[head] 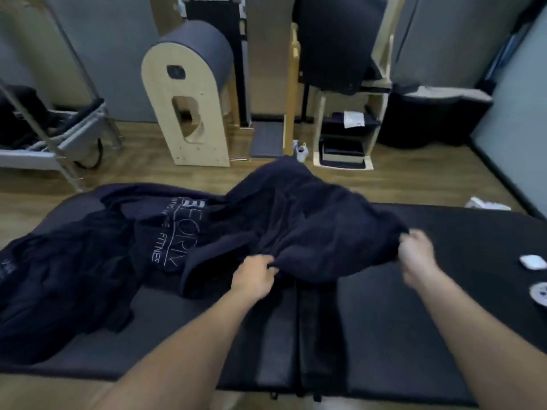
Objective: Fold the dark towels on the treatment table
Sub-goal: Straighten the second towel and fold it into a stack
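Observation:
A dark navy towel [299, 220] lies bunched and partly lifted over the middle of the black treatment table [414, 315]. My left hand [256, 275] grips its near edge. My right hand [416, 251], blurred by motion, pinches the towel's right corner. To the left, a second dark towel [168, 232] with white lettering lies spread on the table. A third dark towel [59, 279] sits crumpled at the table's left end.
Two small white items [532, 261] [540, 292] lie on the table's right side. Beyond the table stand a wooden barrel apparatus [189, 93], a wooden shelf unit [346, 134], a metal frame [53, 134] at left and a black bin [432, 116].

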The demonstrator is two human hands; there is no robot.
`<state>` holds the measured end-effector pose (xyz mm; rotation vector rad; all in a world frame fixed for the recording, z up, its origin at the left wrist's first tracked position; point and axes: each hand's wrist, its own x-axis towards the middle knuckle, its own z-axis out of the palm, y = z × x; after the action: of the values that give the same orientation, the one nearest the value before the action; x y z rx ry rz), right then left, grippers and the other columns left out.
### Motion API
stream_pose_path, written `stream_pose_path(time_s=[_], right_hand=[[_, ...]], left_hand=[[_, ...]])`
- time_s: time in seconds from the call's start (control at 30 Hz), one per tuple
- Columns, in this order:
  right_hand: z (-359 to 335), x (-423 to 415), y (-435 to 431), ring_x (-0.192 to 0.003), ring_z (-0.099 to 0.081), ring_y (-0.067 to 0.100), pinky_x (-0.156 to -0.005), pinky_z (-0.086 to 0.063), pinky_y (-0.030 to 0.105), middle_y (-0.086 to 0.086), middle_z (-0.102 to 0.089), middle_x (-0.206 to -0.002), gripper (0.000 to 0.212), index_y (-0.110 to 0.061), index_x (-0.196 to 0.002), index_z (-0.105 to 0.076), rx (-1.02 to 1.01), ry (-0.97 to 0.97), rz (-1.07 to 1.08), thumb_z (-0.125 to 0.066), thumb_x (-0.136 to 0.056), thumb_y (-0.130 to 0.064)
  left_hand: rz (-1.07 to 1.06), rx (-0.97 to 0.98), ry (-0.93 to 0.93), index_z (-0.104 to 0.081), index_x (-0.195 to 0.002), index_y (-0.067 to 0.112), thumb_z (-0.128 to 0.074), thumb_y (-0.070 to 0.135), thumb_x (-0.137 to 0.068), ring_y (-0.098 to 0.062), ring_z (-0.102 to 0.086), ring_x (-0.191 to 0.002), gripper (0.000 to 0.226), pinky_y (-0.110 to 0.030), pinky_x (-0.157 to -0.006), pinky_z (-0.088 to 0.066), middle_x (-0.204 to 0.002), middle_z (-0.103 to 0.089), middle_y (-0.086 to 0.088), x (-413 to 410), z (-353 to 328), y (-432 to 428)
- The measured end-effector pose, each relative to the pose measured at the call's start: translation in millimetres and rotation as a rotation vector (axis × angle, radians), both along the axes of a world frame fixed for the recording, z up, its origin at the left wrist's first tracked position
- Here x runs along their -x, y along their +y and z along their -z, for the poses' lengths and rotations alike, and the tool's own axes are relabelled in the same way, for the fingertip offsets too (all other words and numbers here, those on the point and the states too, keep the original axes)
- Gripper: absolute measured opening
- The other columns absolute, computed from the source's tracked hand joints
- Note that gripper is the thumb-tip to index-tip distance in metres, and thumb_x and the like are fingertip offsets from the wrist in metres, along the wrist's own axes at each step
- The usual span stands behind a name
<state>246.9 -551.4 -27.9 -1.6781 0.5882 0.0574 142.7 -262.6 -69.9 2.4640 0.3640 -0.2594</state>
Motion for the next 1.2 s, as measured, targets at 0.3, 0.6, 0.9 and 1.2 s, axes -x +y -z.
stream_pose_path(time_s=[0.3,0.6,0.9,1.2], right_hand=[[101,91,21,-0.105,-0.06,0.019,-0.095,-0.049,0.036,0.0,-0.063,-0.119,0.04,-0.026,-0.133,-0.056,0.237,0.303,-0.601,-0.063,-0.094,-0.032],[98,65,100,-0.095,-0.061,0.01,-0.092,-0.048,0.027,-0.007,-0.065,-0.093,0.053,-0.045,-0.148,-0.034,0.399,0.228,-1.075,-0.053,-0.099,-0.037],[130,50,191,-0.113,-0.058,0.024,-0.084,-0.053,0.035,0.004,-0.057,-0.128,0.053,-0.029,-0.137,-0.047,0.238,0.454,-0.77,-0.061,-0.091,-0.048],[91,8,100,-0.099,-0.066,0.032,-0.091,-0.055,0.051,0.015,-0.067,-0.113,0.038,-0.013,-0.126,-0.058,-0.072,0.396,0.017,-0.064,-0.089,-0.009]], left_hand=[[-0.183,0.142,-0.026,-0.07,-0.097,0.02,-0.054,0.015,-0.099,-0.012,-0.059,-0.093,0.017,-0.016,-0.077,-0.036,-0.101,-0.059,0.005,22,35,-58],[-0.378,0.148,0.158,-0.043,-0.147,0.018,-0.059,0.022,-0.099,-0.025,-0.049,-0.128,0.051,-0.03,-0.102,-0.04,-0.144,-0.044,-0.008,18,68,9],[-0.142,0.597,0.398,-0.072,-0.108,0.013,-0.055,0.014,-0.09,-0.022,-0.071,-0.094,0.025,-0.041,-0.087,-0.058,-0.095,-0.076,-0.007,2,88,-8],[-0.579,0.796,0.26,-0.058,-0.103,0.016,-0.065,0.016,-0.095,-0.017,-0.065,-0.07,0.011,-0.036,-0.062,-0.061,-0.095,-0.066,-0.007,-49,92,-3]])
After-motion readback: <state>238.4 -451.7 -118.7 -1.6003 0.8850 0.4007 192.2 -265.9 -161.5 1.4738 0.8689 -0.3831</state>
